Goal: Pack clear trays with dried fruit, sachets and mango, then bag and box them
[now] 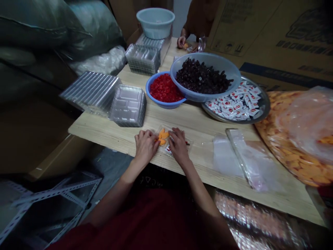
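A clear plastic tray [160, 129] lies near the table's front edge, with several orange pieces [163, 136] in it. My left hand [146, 145] is at its left side, thumb and fingertips closed against the orange pieces; what it pinches is too small to make out. Over the right part of the tray rests my right hand [179, 146], its fingers bent and pressed together, their tips hiding what they hold. A white packet [168, 149] and something dark red show beneath and beside my right hand.
Bowls of red pieces [166, 88], dark pieces [203, 77] and white packets [240, 102] stand behind. Stacked clear trays [128, 104] are left, plastic bags [241, 156] right, beside a large bag of orange pieces [299, 139]. Another person's hand [181, 42] shows at the far end.
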Available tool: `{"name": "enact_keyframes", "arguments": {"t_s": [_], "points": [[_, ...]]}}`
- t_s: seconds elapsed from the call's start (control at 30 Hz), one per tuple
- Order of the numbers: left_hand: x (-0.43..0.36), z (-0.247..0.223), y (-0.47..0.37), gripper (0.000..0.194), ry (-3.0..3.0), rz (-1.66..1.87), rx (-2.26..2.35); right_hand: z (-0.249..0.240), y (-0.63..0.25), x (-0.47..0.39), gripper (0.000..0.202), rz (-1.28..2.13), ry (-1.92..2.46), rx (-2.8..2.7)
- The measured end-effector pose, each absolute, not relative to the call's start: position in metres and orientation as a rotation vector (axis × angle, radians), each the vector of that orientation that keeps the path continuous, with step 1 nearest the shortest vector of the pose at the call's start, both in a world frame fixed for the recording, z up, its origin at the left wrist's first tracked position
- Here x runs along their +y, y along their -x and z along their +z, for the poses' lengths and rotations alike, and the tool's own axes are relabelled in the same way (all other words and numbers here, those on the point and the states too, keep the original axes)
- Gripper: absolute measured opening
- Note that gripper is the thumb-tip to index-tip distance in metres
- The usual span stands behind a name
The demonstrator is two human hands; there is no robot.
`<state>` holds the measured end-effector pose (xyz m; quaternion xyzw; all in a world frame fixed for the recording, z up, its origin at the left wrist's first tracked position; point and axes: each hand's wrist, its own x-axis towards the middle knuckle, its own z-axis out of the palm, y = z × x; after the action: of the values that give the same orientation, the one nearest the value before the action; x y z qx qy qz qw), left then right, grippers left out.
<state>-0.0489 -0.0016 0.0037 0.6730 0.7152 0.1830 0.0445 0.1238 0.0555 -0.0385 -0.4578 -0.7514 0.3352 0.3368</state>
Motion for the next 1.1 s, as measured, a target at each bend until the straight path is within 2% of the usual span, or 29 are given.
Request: {"name": "enact_keyframes", "arguments": {"t_s": [0.17,0.3,0.43,0.53,0.63,0.7,0.8,0.87,0.97,1.1], "points": [[0.003,0.010,0.048,0.017,-2.126,0.525,2.177,-0.039,-0.125,0.055,0.037,0.868,1.184,-1.955],[0.002,0.011,0.047,0.029,-2.164,0.564,2.130,-0.037,-0.125,0.055,0.040,0.876,1.172,-1.981],[0.002,0.007,0.051,0.023,-2.177,0.527,2.142,-0.032,-0.122,0.053,0.035,0.880,1.176,-2.037],[0.002,0.010,0.050,0.024,-2.150,0.754,2.033,-0.026,-0.119,0.049,0.035,0.932,1.168,-1.894],[0.001,0.019,0.032,0.033,-2.059,1.192,1.709,-0.013,-0.118,0.046,0.043,1.118,1.128,-1.496],[0.002,0.023,0.009,0.041,-2.081,1.295,1.456,0.001,-0.120,0.046,0.051,1.362,1.061,-1.128],[0.011,0.025,-0.020,0.051,-2.308,1.089,1.244,0.026,-0.129,0.041,0.060,1.745,0.878,-0.695],[0.022,0.025,-0.021,0.057,-2.375,0.922,1.347,0.039,-0.139,0.034,0.056,1.875,0.824,-0.616],[0.033,0.030,0.014,0.045,-2.274,0.923,1.655,0.041,-0.160,0.018,0.045,1.813,0.938,-0.711],[0.029,0.049,0.099,0.034,-2.080,1.215,1.922,0.015,-0.184,0.002,0.034,1.421,1.224,-0.917]]}}
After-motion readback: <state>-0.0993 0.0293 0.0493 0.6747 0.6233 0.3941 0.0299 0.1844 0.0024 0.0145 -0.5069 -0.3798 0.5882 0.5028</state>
